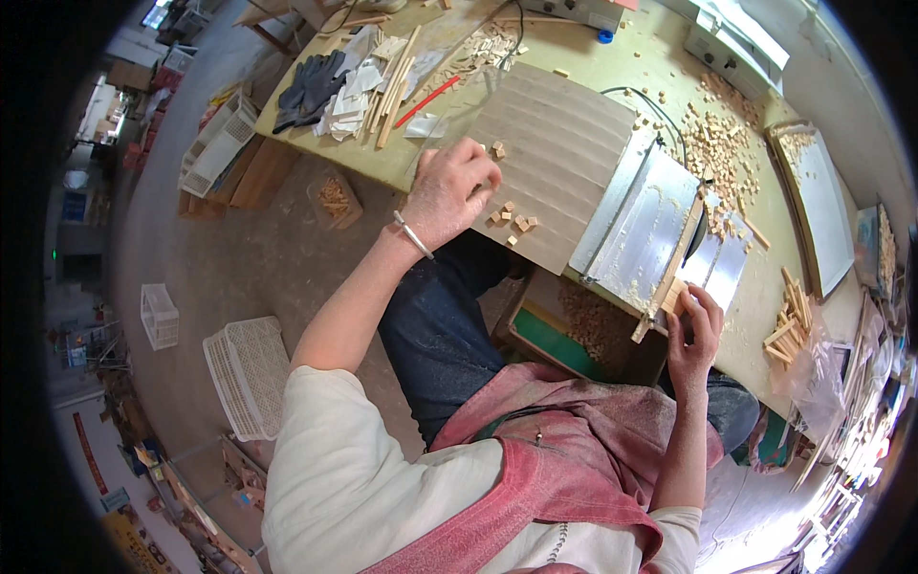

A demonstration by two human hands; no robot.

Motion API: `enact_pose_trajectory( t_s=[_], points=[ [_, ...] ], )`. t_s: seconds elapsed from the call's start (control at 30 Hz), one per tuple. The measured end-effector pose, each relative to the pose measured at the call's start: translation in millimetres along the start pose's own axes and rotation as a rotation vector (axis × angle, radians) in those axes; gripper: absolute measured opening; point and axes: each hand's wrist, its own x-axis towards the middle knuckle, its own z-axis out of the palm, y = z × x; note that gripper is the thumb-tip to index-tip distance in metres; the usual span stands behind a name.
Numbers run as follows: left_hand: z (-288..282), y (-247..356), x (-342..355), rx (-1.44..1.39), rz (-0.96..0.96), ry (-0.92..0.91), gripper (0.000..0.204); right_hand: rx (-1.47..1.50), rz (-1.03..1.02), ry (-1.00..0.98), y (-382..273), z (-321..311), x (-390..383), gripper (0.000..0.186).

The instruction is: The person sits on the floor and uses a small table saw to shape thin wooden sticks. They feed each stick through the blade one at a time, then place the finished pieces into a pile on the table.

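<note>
The left hand (pixel 449 196) lies on a grey ribbed board (pixel 550 163) near the front edge of the counter (pixel 660 67), with its fingers curled down and close together over a few small wooden blocks (pixel 514 222); whether they really pinch one block I cannot tell. More blocks are scattered just beside the hand on the same board. The right hand (pixel 695 335) is at the front edge of the counter, further to the right, and its fingers pinch a bundle of thin wooden sticks (pixel 669 287) that leans against the metal plate (pixel 641 225) of a small table saw. The risk I see is at this saw: the fingers are very near the slot, so a slip of the sticks could bring them to the blade. Also the loose blocks lie close to the board's edge, and a careless sweep of the left hand could push them down to the floor (pixel 239 258).
</note>
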Motion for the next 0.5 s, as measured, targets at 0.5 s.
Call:
enact_pose_trajectory(
  t_s=[0.5],
  points=[
    [8,20,12,0.05,0.032,-0.071,0.019,-0.005,-0.005,0.005,0,-1,1,0.041]
  ],
)
